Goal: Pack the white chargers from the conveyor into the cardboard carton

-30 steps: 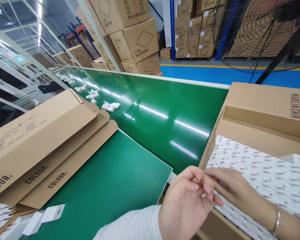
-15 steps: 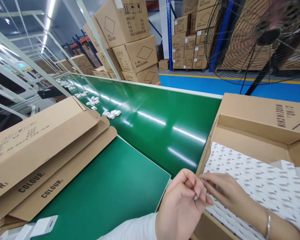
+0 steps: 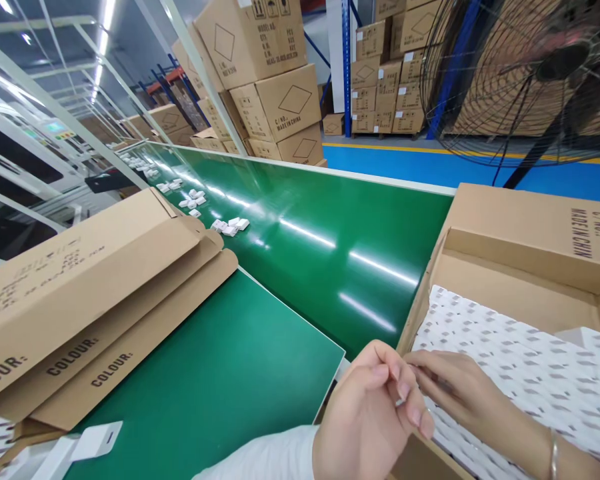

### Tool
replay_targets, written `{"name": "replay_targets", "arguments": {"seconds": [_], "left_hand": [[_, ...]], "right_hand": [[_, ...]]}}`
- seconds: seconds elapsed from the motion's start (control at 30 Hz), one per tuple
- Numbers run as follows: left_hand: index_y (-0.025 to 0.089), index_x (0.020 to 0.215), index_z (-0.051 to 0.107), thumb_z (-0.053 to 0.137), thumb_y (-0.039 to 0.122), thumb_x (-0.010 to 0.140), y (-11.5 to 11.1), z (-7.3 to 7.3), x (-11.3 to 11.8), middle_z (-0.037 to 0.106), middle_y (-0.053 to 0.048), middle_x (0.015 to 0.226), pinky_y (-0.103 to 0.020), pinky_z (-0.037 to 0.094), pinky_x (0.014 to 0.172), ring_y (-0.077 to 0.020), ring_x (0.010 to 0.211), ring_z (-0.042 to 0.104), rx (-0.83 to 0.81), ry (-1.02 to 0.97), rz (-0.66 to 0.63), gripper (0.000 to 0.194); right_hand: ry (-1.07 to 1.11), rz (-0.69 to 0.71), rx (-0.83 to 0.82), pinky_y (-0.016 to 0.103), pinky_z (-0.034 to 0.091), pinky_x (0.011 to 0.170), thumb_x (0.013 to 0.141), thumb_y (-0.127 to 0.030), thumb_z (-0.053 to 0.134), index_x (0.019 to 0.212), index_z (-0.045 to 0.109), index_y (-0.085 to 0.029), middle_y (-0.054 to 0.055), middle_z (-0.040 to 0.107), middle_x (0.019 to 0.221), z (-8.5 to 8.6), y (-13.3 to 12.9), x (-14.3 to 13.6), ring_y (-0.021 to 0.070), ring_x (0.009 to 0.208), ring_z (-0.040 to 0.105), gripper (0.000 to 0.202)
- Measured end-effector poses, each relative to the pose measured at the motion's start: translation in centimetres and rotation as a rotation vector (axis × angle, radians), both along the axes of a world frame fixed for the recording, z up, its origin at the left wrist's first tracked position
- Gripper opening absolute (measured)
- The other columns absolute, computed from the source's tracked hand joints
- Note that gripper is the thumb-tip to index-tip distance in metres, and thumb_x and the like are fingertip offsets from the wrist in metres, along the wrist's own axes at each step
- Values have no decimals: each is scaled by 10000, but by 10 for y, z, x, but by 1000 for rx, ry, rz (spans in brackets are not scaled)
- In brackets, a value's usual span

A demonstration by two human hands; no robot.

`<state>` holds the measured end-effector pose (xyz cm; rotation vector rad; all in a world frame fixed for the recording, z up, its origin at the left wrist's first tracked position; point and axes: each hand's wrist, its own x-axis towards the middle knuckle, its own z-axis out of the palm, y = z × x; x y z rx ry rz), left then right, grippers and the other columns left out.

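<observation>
My left hand (image 3: 375,410) is palm up in front of the carton, fingers loosely bent and a little apart, with nothing clearly visible in it. Close beside it, my right hand (image 3: 455,380) reaches over the packed small white boxes (image 3: 520,360), its fingers drawn together toward the thumb. The right fingertips are hidden behind my left fingers, so anything between them cannot be made out. The open cardboard carton (image 3: 510,267) around the white boxes stands at the right, its near wall below my hands.
Flattened-edge cartons (image 3: 105,293) lean at the left. By them lie a few white boxes (image 3: 97,440) on the green table (image 3: 220,373). Small white boxes (image 3: 230,227) lie in clusters along the green conveyor (image 3: 305,207). A large fan (image 3: 530,80) and stacked cartons (image 3: 275,100) stand beyond.
The view has shifted slightly, so the surroundings sit a little differently in frame. My left fingers have loosened a little; both hands stay close together by the carton's edge.
</observation>
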<state>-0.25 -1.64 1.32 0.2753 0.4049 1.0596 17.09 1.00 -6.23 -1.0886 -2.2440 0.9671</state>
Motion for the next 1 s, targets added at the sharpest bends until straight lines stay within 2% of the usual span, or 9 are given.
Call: {"name": "replay_targets", "arguments": {"seconds": [0.23,0.4,0.6,1.0], "left_hand": [[135,722,507,490,138,770,5,2,-1,458,-5,706,-294,435,698,-122,673,508,-52,73,52,51],[139,714,500,487,129,769,7,1,-1,468,-4,711,-294,445,727,-124,690,521,-63,68,55,58],[148,721,481,462,118,780,8,0,-1,466,5,701,-324,447,791,-124,701,536,-105,58,48,69],[157,714,465,491,148,770,9,-1,-2,453,8,702,-328,445,789,-131,718,531,-103,87,50,62]], "right_hand": [[26,20,3,207,429,559,943,-245,386,971,544,-236,-5,616,712,4,-1,-1,99,625,564,161],[66,-5,15,198,410,518,930,-256,409,899,556,-239,-23,582,658,4,0,-3,89,563,521,151],[38,26,1,202,424,537,926,-231,393,872,542,-239,-16,601,689,7,2,-2,98,597,554,158],[6,43,4,219,429,540,932,-241,400,939,550,-242,-7,616,706,7,2,-2,112,615,572,150]]}}
